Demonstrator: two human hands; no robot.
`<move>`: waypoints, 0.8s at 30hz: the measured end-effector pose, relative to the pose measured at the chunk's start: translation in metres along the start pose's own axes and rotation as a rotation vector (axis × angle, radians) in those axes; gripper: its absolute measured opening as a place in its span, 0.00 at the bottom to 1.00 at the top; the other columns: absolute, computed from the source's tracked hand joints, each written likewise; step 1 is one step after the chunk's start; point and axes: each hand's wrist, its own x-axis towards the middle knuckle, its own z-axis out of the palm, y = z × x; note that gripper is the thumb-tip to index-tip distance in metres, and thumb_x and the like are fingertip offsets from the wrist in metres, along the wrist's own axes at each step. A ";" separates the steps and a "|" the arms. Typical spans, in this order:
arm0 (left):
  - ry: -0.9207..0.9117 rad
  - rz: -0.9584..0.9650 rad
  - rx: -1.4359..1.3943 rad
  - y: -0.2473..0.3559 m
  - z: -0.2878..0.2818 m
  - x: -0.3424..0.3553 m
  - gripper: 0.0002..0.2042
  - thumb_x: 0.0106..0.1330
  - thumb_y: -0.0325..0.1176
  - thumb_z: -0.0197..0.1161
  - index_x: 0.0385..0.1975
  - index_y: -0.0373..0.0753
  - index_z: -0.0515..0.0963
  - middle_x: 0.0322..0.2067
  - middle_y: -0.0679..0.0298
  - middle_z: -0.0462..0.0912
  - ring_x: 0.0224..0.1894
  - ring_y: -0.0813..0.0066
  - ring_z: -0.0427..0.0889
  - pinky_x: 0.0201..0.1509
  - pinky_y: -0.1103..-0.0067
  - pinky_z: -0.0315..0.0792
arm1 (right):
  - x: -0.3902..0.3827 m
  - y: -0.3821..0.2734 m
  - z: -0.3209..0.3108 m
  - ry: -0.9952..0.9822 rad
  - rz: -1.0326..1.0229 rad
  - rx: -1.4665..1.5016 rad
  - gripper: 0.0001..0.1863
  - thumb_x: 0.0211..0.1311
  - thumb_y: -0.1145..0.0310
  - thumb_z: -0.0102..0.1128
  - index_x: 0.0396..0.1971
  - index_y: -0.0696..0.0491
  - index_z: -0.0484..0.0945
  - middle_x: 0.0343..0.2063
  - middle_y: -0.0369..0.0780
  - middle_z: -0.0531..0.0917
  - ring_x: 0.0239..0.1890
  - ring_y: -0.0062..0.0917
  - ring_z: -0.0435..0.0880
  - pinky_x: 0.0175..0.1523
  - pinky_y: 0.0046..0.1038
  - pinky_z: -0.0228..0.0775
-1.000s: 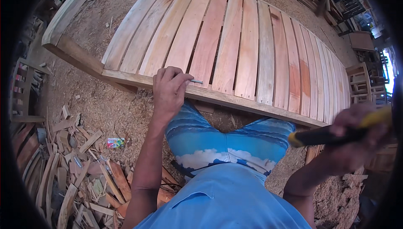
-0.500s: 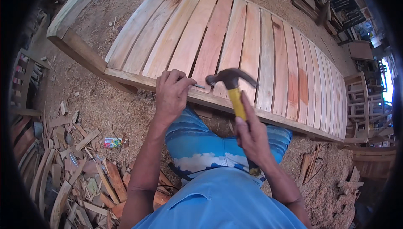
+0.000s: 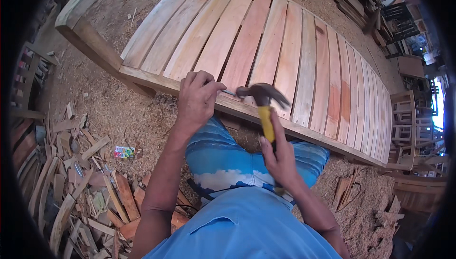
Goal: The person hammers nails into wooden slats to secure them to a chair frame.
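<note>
Swung in from far right since a second ago: one hammer, head now at the free end of one thin metal pin, contact between the two unclear. At lower left, heaped on the floor, wood offcuts, too jumbled to count. Near them, one small colourful packet on ground strewn with sawdust. Above, stretching from left across to the right, one slatted wooden frame: pale and pinkish slats, dark gaps between, those at the far end too narrow to count. Left grip, one of two, at the frame's near rail: knuckles up, forearm rising from the lower edge, thumb and fingers pinched on the pin. Pin pointing right, over the near ends of the slats. Between the forearms, blue shirt and patterned shorts. Farther right, right grip: wrapped closed about the hammer's yellow-and-black handle, forearm slanting up and leftward. At lower right, wood shavings. At upper right, stacked boards; below, several wooden frames beside a bright opening.
</note>
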 end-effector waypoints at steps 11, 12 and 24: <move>0.294 -0.245 0.019 0.023 -0.012 0.008 0.07 0.81 0.26 0.55 0.50 0.32 0.78 0.38 0.52 0.87 0.40 0.59 0.87 0.48 0.68 0.78 | 0.046 0.053 -0.142 0.443 -0.255 -0.694 0.30 0.70 0.69 0.68 0.72 0.39 0.80 0.31 0.40 0.83 0.30 0.34 0.86 0.38 0.39 0.79; 0.304 -0.241 0.035 0.019 -0.006 0.010 0.07 0.81 0.26 0.55 0.50 0.32 0.78 0.38 0.52 0.87 0.40 0.59 0.87 0.48 0.68 0.78 | 0.054 0.058 -0.151 0.443 -0.271 -0.682 0.30 0.70 0.69 0.68 0.72 0.39 0.80 0.31 0.40 0.83 0.30 0.34 0.86 0.38 0.39 0.79; 0.467 -0.592 0.248 0.014 0.048 0.041 0.25 0.72 0.31 0.56 0.70 0.46 0.66 0.29 0.45 0.87 0.33 0.37 0.87 0.41 0.47 0.77 | 0.091 0.118 -0.118 0.372 -0.525 -0.574 0.29 0.67 0.63 0.72 0.68 0.46 0.81 0.61 0.50 0.80 0.63 0.48 0.79 0.68 0.46 0.72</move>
